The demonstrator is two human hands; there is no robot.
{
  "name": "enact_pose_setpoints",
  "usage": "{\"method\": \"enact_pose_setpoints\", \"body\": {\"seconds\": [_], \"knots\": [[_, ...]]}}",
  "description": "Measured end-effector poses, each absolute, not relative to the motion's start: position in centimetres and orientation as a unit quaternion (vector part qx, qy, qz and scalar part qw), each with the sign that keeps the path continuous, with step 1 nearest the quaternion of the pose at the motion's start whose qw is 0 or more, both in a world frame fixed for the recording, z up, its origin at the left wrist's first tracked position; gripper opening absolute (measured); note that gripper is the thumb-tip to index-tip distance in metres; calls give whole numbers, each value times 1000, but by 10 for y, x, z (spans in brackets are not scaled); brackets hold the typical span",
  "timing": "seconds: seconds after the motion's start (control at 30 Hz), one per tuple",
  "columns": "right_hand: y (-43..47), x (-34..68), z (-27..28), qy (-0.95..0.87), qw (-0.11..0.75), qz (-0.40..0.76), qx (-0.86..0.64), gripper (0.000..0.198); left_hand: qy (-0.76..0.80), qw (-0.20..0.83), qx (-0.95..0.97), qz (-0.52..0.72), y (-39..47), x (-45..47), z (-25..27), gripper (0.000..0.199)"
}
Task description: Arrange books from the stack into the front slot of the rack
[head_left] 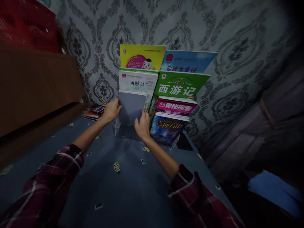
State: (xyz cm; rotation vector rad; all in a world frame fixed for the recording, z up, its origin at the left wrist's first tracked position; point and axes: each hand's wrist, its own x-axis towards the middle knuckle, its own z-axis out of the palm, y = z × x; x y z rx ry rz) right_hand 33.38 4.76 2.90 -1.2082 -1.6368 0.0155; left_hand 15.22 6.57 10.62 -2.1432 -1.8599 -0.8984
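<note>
A plain grey book (132, 107) stands upright at the front of a clear book rack (125, 131). My left hand (112, 110) grips its left edge, the fingers hidden behind it. At its lower right edge is my right hand (142, 125), fingers closed around the side. Behind it rise a white book (136, 82) with Chinese characters and a taller yellow book (142, 55). To the right, a second column holds a blue book (188, 60), a green book (181, 84), a pink book (175, 106) and a dark blue book (167, 128).
Some books lie flat in a small stack (95, 112) left of my left hand. Patterned wallpaper (102, 63) backs the blue cloth-covered surface (106, 177). A wooden cabinet (40, 88) with a red basket (28, 27) flanks the left; a curtain (247, 126) hangs at right.
</note>
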Motion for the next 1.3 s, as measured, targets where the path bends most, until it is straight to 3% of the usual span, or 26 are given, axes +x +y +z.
{"method": "enact_pose_setpoints", "body": {"seconds": [1.3], "knots": [[35,346,17,-705,543,23,-455,60,-632,90,-730,-245,45,145,105,26]]}}
